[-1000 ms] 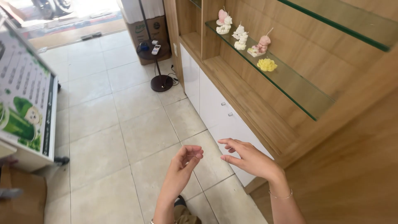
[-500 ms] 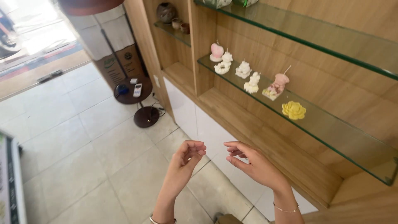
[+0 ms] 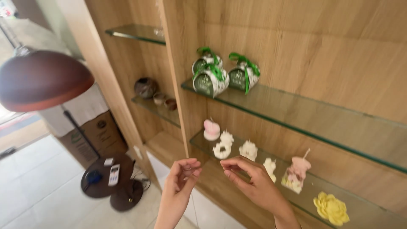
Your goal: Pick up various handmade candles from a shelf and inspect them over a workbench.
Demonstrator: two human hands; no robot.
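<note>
A wood-panelled wall unit (image 3: pixel 322 46) fills the right side, split by an upright wooden divider (image 3: pixel 178 63). Glass shelves (image 3: pixel 296 114) run across its bays, one above another. Below, white cabinet fronts (image 3: pixel 203 214) meet a floor of pale tiles (image 3: pixel 38 195). At the left hangs a dark reddish-brown lamp shade (image 3: pixel 42 80); beneath it stands a small round dark table (image 3: pixel 101 186) beside a brown cardboard box (image 3: pixel 99 131). Daylight brightens the left edge.

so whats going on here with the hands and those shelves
A person stands at a wooden wall unit with glass shelves, both bare hands raised and empty. The left hand and right hand hover close together in front of the lower glass shelf, which carries small shaped candles: a pink one, white ones and a yellow flower. Neither hand touches anything.
</note>
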